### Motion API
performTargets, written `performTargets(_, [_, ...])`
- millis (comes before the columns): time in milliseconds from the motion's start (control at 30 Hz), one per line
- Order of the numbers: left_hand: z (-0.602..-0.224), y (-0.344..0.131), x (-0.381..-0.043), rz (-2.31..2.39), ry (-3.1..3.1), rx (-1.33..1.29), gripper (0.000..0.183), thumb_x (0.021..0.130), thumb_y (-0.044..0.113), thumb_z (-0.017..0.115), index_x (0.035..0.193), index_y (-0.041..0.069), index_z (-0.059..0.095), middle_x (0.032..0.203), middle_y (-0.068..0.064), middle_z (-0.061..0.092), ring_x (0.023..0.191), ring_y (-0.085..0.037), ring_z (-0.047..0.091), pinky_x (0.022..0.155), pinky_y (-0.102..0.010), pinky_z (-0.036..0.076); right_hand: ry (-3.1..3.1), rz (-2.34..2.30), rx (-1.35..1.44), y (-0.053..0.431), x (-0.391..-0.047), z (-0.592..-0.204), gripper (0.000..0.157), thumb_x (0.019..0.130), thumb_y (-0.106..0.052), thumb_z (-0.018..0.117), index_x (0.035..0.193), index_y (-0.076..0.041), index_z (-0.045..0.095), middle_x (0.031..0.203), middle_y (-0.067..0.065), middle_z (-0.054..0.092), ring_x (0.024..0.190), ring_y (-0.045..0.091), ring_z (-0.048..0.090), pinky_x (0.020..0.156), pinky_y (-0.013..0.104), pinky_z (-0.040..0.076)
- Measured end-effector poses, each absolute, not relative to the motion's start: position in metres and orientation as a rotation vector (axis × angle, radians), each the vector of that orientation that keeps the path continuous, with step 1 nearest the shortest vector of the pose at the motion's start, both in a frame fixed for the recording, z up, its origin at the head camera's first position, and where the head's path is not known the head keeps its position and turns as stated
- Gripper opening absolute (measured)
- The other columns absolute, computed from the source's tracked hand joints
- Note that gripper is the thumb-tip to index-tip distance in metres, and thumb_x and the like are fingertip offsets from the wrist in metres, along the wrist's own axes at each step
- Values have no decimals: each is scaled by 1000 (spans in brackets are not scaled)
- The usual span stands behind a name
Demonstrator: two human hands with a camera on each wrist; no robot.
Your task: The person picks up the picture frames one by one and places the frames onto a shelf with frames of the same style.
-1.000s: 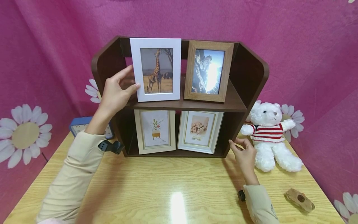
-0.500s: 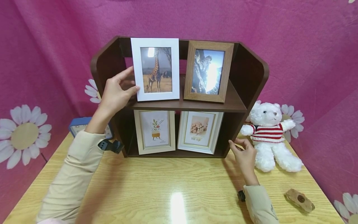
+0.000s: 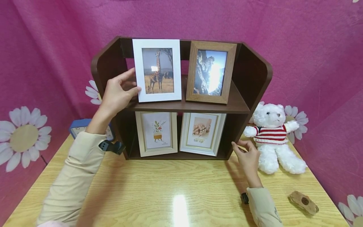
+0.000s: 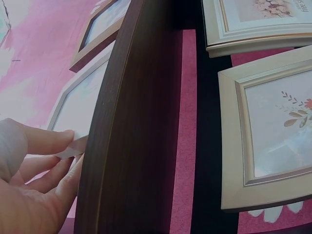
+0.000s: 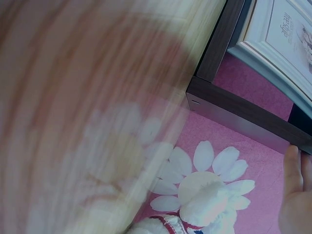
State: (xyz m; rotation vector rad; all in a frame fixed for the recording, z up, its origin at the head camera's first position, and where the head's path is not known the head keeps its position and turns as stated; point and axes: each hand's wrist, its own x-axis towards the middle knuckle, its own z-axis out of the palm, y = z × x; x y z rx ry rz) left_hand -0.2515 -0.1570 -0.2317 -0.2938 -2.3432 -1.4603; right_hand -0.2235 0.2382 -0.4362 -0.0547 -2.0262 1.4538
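A white picture frame (image 3: pixel 177 71) with a giraffe photo stands on the upper level of a dark brown shelf (image 3: pixel 187 108). My left hand (image 3: pixel 117 94) pinches its left edge near the lower corner. In the left wrist view, the thumb lies on the front of the frame (image 4: pixel 63 100) and the fingers go behind it. My right hand (image 3: pixel 247 156) touches the shelf's right side low down, and in the right wrist view its fingers (image 5: pixel 293 170) lie straight against the side panel. A brown wooden frame (image 3: pixel 195 67) stands to the right of the white one.
A cream frame (image 3: pixel 174 134) and a silver-white frame (image 3: pixel 185 132) lean on the lower level. A white teddy bear (image 3: pixel 270 135) sits right of the shelf, a blue clock (image 3: pixel 76 125) left. A small brown piece (image 3: pixel 303 201) lies on the wooden table (image 3: pixel 158 189).
The white frame has shifted slightly left and turned a little in my left hand, and the glare on its glass has moved down. My right hand stays put.
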Motion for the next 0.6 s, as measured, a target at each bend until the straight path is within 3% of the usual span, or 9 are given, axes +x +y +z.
performTargets(400, [-232, -158, -253, -1472, -2367, -283, 59, 90, 2, 62, 144, 9, 41, 130, -15, 57, 103, -21, 59, 73, -15, 54, -2036, 1434, -37, 222, -203, -408, 16, 78, 8, 71, 83, 18, 59, 76, -14, 58, 71, -11, 58, 64, 5, 50])
performTargets(600, [-231, -157, -253, -1471, -2369, -282, 59, 90, 2, 61, 144, 9, 41, 132, -14, 56, 105, -22, 59, 77, -20, 56, -2036, 1438, -42, 222, -203, -407, 16, 79, 8, 71, 83, 18, 60, 75, -20, 58, 70, -12, 58, 63, 5, 49])
